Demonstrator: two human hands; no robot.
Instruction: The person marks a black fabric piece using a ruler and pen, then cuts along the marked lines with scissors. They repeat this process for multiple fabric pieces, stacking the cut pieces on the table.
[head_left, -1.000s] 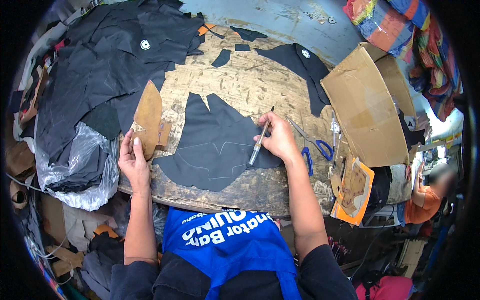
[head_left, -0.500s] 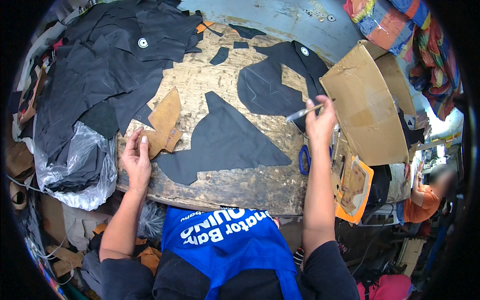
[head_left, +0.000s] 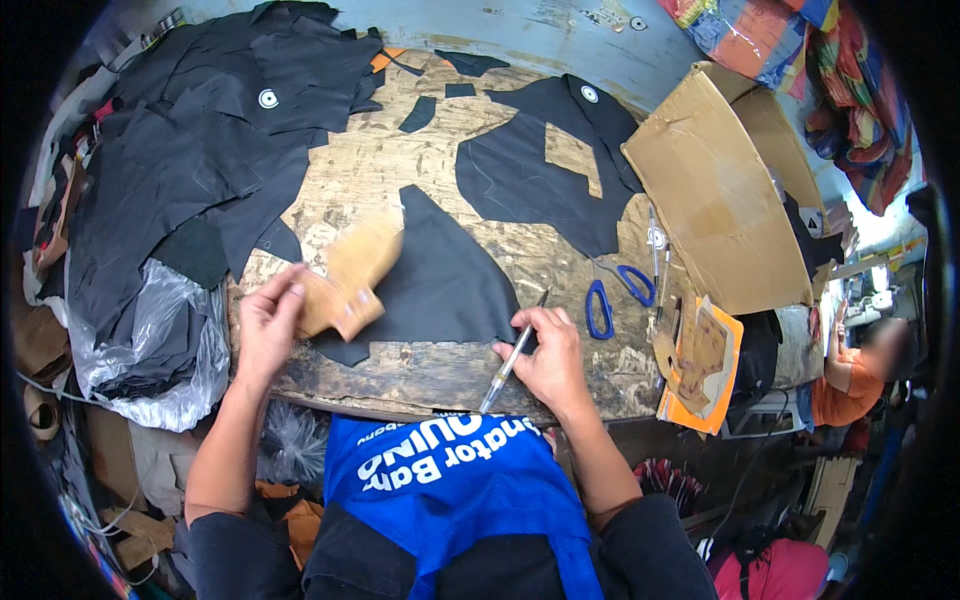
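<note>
Pinched at one end in my left hand (head_left: 266, 328) is a tan, irregular pattern template (head_left: 345, 280). Slightly blurred, it is over the left part of a black material piece (head_left: 455, 285) lying on the wooden table. My right hand (head_left: 555, 362) grips a silver-and-clear pen (head_left: 508, 370) that slants across the fingers, its dark end pointing up and away. The right thumb and fingers are at the black piece's lower right corner; whether they pinch it I cannot tell. Blue-handled scissors (head_left: 600, 308) lie to the right of that hand.
Black material is heaped (head_left: 190, 150) at the left, above a clear plastic bag (head_left: 155, 370). A larger black cutout (head_left: 530, 170) and small scraps lie farther back. A cardboard box (head_left: 720, 200) and an orange folder with templates (head_left: 703, 370) stand right. Another person (head_left: 850, 385) sits far right.
My right hand has come down and left with the pen, from above the scissors to the black piece's corner. The left hand has raised the template and shifted it right over the black piece.
</note>
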